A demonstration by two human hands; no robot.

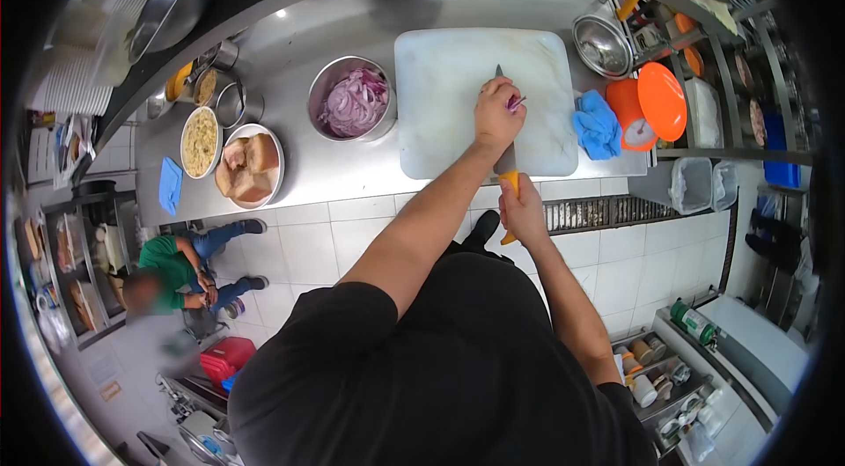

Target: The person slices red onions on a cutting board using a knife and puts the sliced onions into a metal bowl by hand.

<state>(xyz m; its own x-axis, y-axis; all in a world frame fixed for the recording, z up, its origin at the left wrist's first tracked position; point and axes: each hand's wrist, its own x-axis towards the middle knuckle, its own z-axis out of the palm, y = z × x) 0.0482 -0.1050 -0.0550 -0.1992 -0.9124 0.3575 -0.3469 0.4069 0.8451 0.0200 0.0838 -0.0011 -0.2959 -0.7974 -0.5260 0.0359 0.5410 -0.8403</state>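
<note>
My right hand (524,209) is closed round the yellow handle of a kitchen knife (510,160), off the near edge of a white cutting board (449,70). The blade runs away from me over the board, and its tip shows just past my left hand (499,117). That left hand is curled over the board beside the blade, with a bit of red onion (515,102) showing at its fingertips. Most of what it grips is hidden under the fingers. Left of the board stands a metal bowl (388,124) full of sliced red onion (354,103).
A blue cloth (598,126), an orange container (626,110) and a metal bowl (604,45) stand right of the board. Further left are a dish of meat pieces (249,168), a bowl of yellowish food (202,142) and metal pots. A person in green (163,255) sits at left.
</note>
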